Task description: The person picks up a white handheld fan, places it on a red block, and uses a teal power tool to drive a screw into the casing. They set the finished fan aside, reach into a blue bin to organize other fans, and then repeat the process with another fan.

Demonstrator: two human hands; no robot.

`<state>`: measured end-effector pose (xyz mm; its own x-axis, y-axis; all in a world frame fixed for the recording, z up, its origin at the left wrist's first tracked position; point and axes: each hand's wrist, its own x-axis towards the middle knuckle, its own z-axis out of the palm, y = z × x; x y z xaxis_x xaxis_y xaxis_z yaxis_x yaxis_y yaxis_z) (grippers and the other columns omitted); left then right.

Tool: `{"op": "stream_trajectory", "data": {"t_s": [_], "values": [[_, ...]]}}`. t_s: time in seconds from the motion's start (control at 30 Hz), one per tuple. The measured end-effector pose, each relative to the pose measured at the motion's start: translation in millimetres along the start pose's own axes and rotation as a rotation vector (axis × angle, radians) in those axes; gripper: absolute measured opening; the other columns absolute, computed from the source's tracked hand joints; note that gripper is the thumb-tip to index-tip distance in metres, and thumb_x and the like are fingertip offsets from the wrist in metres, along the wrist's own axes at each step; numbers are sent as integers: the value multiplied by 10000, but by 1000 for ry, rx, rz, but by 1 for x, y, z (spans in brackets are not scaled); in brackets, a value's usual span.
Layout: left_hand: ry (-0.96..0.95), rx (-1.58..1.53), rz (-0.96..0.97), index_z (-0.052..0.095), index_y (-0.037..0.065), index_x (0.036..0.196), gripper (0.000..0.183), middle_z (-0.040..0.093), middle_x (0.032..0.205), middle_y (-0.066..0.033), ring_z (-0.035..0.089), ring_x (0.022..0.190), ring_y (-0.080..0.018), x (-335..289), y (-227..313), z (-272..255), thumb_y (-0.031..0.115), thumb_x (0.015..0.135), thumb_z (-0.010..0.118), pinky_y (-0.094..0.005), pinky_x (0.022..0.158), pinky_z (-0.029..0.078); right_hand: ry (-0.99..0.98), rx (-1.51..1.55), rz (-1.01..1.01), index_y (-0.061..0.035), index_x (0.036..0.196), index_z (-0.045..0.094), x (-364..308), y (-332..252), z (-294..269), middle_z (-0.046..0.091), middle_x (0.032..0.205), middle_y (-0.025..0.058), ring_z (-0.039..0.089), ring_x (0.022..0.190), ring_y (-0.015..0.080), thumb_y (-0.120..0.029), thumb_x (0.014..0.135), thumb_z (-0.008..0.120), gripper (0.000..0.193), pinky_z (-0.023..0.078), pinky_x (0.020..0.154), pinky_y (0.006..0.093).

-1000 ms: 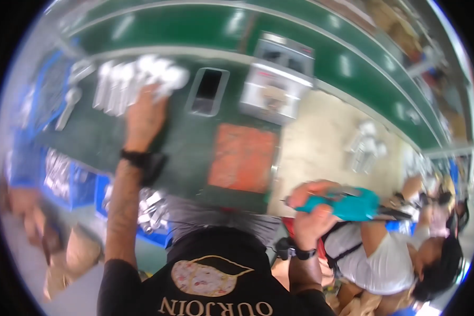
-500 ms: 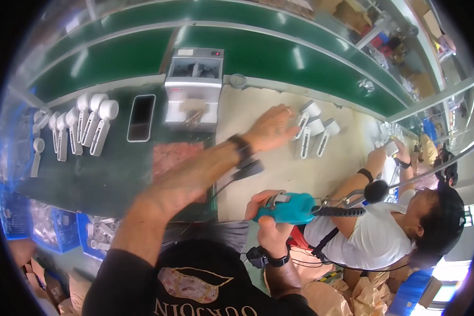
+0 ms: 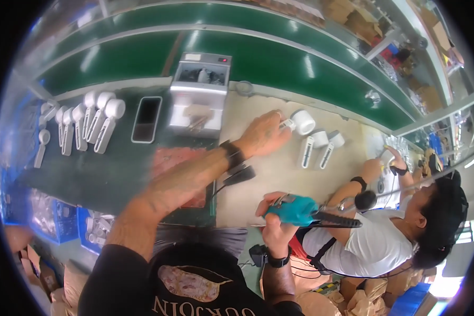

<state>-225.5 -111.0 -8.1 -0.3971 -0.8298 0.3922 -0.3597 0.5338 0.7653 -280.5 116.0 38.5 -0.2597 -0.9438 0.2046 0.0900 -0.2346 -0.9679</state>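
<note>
My left hand is closed on the handle of a white plastic piece with a round, cup-like head. The piece is raised above the beige board; its handle is partly hidden by my fingers. Just right of it lie two more pieces of the same kind, one white handled piece and a second handled piece, their handles slotted. Lower down, my right hand grips a teal electric screwdriver, held sideways with its dark end pointing right, where a cable and strap hang.
A grey screw feeder stands at the back, beside a phone. Several white handled pieces lie at the left. A red mat covers part of the bench. A co-worker works close by on the right. Blue bins stand lower left.
My left hand has closed on one white handled piece and lifted and turned it away from the other two. My right hand with the screwdriver has shifted slightly right.
</note>
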Motion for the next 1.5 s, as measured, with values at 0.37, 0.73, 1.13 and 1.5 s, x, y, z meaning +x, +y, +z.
{"op": "stream_trajectory", "data": {"t_s": [0.37,0.73,1.13,1.5], "values": [[-340,366,-184,722,113,1071,266,701,1043,-83,660,1006,-284,-144,51,-184,332,923,693,-425,904,457,-46,-44,40,31,1147,554,40,-3,38,567,752,70,550,669,171,-614,934,642,685,443,612,304],[-76,309,147,677,134,1236,464,626,1147,-61,573,1005,-273,-183,-13,-189,416,873,738,-402,923,457,-128,-46,-262,11,1113,591,135,-3,153,590,737,64,571,672,169,-408,1077,491,433,461,626,318],[-62,255,139,622,75,1243,468,605,1103,-78,545,1025,-280,-187,-16,-190,397,910,680,-407,927,445,-209,-111,-274,0,1041,601,149,29,187,614,705,45,584,627,135,-333,1057,548,337,447,592,279],[-8,250,100,693,127,1170,440,644,1137,-49,588,1000,-256,-185,-20,-185,414,844,761,-399,912,484,-245,-1,-137,44,1114,546,93,11,148,556,725,80,554,630,191,-493,1008,598,550,467,589,336]]}}
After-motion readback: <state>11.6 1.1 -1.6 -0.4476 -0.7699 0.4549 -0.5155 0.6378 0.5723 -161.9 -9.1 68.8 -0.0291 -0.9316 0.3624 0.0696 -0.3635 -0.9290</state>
